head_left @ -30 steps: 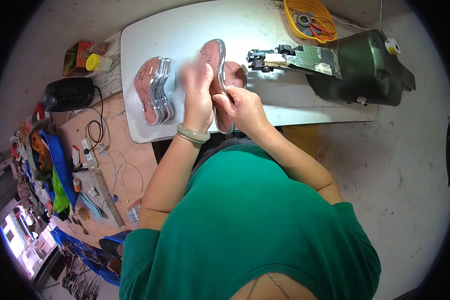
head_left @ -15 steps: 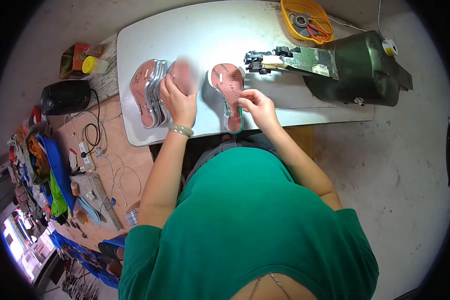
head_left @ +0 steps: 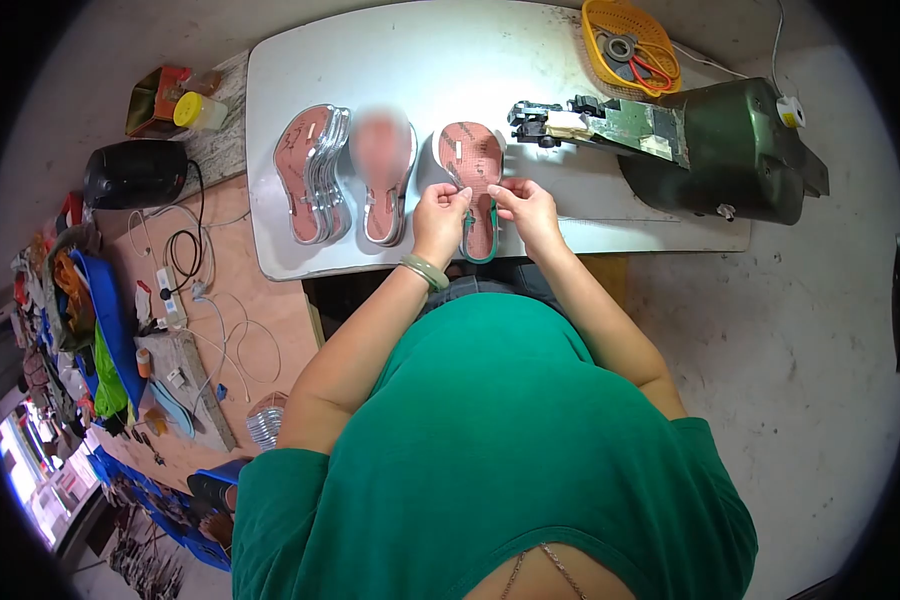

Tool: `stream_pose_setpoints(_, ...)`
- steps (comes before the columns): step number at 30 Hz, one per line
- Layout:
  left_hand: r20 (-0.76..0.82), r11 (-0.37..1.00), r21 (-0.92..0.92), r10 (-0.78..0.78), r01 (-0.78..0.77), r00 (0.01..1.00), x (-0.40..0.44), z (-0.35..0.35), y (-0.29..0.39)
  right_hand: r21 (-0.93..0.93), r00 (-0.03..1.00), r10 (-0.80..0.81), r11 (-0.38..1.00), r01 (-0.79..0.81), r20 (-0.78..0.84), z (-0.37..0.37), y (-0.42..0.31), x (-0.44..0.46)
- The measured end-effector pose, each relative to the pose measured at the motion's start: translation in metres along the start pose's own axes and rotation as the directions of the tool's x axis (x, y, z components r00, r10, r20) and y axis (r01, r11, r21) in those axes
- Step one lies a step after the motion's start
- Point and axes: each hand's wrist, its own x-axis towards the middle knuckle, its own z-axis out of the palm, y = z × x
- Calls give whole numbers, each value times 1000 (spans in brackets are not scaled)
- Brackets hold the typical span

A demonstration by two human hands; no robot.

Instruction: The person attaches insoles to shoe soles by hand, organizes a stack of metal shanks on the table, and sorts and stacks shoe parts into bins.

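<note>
A reddish-brown shoe sole (head_left: 472, 150) with dark markings and a green strip along its narrow end lies on the white table near the front edge. On its left edge, at the waist, the thumb and fingers of my left hand (head_left: 440, 222) are pinched. Opposite, my right hand (head_left: 530, 212) pinches the right edge with thumb and forefinger. Left of these stand a small pile of similar soles (head_left: 381, 212), partly blurred, and a taller leaning stack of soles (head_left: 300, 165) with silvery edges.
A dark green machine (head_left: 730, 150) with a metal arm (head_left: 610, 122) reaches over the white table (head_left: 390, 45) from the right. Behind it sits a yellow basket (head_left: 595, 55) with tools. To the left are a yellow-lidded jar (head_left: 192, 110), a black device (head_left: 135, 174) and loose cables (head_left: 210, 245).
My left hand has left the middle pile and moved right to the sole with the green strip. My right hand stays at that sole's right edge. The view has shifted slightly.
</note>
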Motion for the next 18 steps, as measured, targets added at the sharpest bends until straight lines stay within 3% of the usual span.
stream_pose_setpoints(9,132,994,113,-20,5,991,-11,-7,7,-132,997,50,990,-43,56,15,-3,-4)
stream_pose_setpoints(12,216,1000,-16,6,-3,976,-16,-9,17,136,987,-8,991,-14,163,19,-14,-10)
stream_pose_setpoints(13,215,1000,-17,10,-7,977,-20,-11,20,135,986,-12,991,-11,165,19,-17,-15)
stream_pose_setpoints(16,232,850,-527,122,19,965,-41,-15,57,406,917,-40,904,-137,398,21,-27,-30)
stream_pose_setpoints(18,267,871,-490,115,32,957,-45,-20,78,454,903,-82,881,-132,423,26,-31,-39)
